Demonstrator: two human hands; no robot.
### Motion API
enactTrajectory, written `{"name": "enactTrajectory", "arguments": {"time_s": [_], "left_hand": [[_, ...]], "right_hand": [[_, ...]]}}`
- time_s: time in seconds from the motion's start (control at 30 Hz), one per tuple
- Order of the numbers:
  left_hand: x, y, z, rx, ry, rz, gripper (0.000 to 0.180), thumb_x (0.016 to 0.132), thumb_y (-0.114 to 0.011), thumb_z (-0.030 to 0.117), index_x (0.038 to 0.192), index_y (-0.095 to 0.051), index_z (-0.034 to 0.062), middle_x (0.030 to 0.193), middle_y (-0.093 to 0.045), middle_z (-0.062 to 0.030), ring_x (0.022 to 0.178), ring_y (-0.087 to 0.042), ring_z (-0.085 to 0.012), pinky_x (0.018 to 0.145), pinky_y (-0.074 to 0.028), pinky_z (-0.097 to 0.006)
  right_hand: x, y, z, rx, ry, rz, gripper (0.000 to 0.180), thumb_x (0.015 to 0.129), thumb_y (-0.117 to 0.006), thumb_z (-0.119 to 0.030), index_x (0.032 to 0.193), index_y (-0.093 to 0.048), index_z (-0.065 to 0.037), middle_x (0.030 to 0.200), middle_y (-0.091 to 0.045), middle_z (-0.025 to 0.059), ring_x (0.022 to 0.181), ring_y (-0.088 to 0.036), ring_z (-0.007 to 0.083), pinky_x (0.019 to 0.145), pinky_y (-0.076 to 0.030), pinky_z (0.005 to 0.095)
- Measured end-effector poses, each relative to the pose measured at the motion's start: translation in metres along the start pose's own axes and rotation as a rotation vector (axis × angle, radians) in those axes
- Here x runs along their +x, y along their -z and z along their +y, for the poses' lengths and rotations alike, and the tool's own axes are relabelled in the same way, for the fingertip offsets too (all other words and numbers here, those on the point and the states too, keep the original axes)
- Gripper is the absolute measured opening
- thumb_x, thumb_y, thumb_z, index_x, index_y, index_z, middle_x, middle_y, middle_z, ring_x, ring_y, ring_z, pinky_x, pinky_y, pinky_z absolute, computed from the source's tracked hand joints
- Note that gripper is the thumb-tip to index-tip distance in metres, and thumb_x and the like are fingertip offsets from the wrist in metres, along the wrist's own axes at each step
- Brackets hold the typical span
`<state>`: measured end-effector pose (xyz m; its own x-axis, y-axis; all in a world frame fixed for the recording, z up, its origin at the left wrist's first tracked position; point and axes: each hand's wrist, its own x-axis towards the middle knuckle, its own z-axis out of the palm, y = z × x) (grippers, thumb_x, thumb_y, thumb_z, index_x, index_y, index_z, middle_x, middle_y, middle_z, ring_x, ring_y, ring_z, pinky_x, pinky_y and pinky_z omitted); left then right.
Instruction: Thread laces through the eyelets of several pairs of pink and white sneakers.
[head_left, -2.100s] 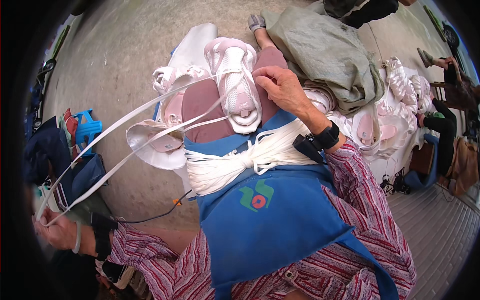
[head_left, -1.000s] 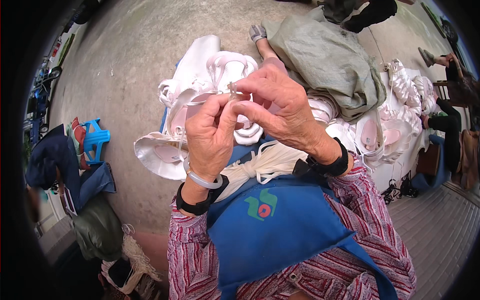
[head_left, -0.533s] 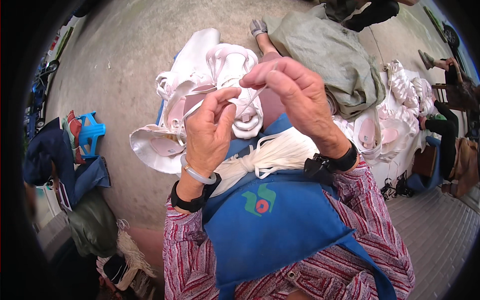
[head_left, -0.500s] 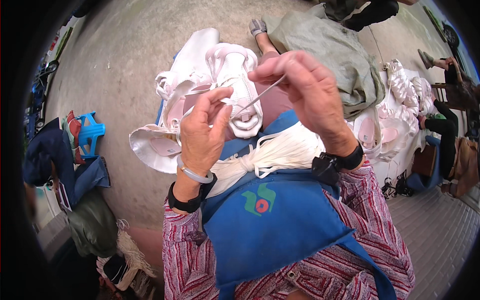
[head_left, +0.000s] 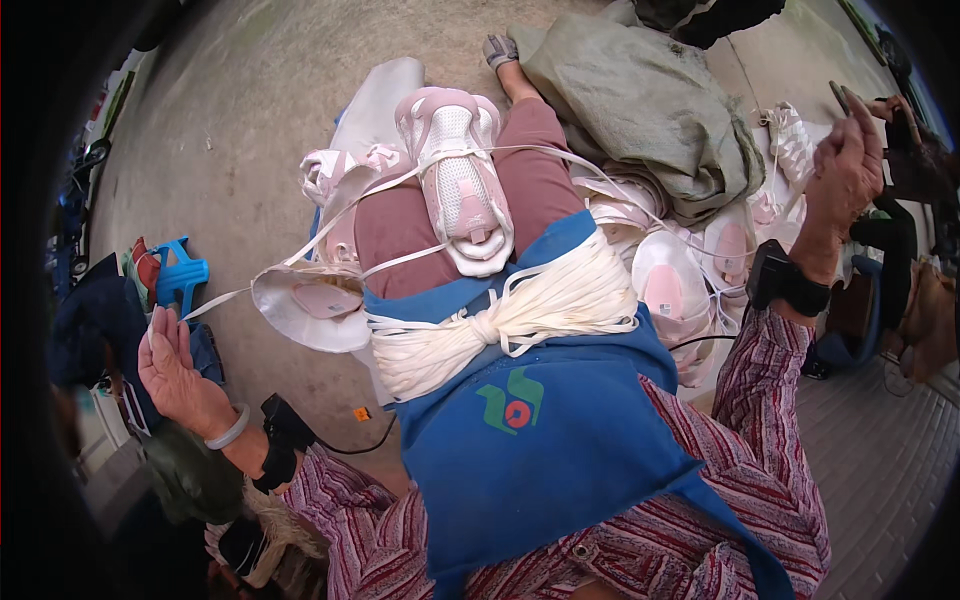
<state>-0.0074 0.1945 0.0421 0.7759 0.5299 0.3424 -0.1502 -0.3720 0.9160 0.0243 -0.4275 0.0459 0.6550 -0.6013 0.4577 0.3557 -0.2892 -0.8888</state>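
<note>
A white and pale pink sneaker [head_left: 468,190] rests on my lap between my thighs, toe away from me. A flat white shoelace [head_left: 335,222] runs across its upper part and stretches out to both sides. Far out to the left, my left hand [head_left: 182,375] pinches one end of this lace between its fingertips. My right hand [head_left: 845,175] is raised far to the right, its fingers stretched upward. On that side the lace curves loosely over other shoes. A bundle of cream laces [head_left: 560,300], tied in the middle, lies across my blue apron [head_left: 560,430].
More pink and white shoe uppers lie left [head_left: 325,298] and right [head_left: 665,280] of my legs. A grey-green cloth sack [head_left: 640,110] lies beyond on the concrete. A blue stool [head_left: 182,272] stands at left. Other people sit at both sides.
Both hands have moved from close together over the sneaker to wide apart, left hand down-left, right hand up-right. The lace now spreads across the sneaker to both sides.
</note>
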Motion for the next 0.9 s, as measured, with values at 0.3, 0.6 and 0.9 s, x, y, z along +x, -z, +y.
{"name": "enactTrajectory", "arguments": {"time_s": [0.3, 0.6, 0.9], "left_hand": [[-0.037, -0.095, -0.001, 0.413, -0.107, -0.315, 0.019, 0.095, -0.060, 0.018, 0.099, -0.062, -0.0005, 0.096, -0.060, -0.0027, 0.081, -0.058, -0.0150, 0.077, -0.046, -0.026], [-0.071, -0.203, -0.033, 0.208, -0.133, -0.656, 0.019, 0.097, -0.050, 0.018, 0.102, -0.055, 0.0003, 0.094, -0.064, -0.0165, 0.086, -0.062, -0.0316, 0.080, -0.047, -0.038], [-0.065, -0.243, -0.036, 0.703, -0.272, -0.944, 0.023, 0.099, -0.041, 0.022, 0.098, -0.046, 0.0003, 0.081, -0.063, -0.0198, 0.080, -0.061, -0.0415, 0.070, -0.047, -0.045]], "right_hand": [[-0.134, -0.159, 0.070, -0.434, 0.192, -0.831, 0.016, 0.085, -0.059, -0.010, 0.098, -0.067, -0.006, 0.091, -0.060, 0.0146, 0.080, -0.061, 0.0324, 0.073, -0.049, 0.0392], [-0.158, -0.179, 0.091, -0.643, 0.244, -1.068, 0.015, 0.086, -0.060, -0.016, 0.098, -0.064, -0.008, 0.091, -0.056, 0.0100, 0.083, -0.061, 0.0307, 0.071, -0.050, 0.0411], [-0.147, -0.172, 0.099, -0.693, 0.395, -1.018, 0.009, 0.083, -0.061, -0.014, 0.091, -0.062, -0.009, 0.088, -0.056, 0.0071, 0.078, -0.062, 0.0273, 0.064, -0.051, 0.0378]]}}
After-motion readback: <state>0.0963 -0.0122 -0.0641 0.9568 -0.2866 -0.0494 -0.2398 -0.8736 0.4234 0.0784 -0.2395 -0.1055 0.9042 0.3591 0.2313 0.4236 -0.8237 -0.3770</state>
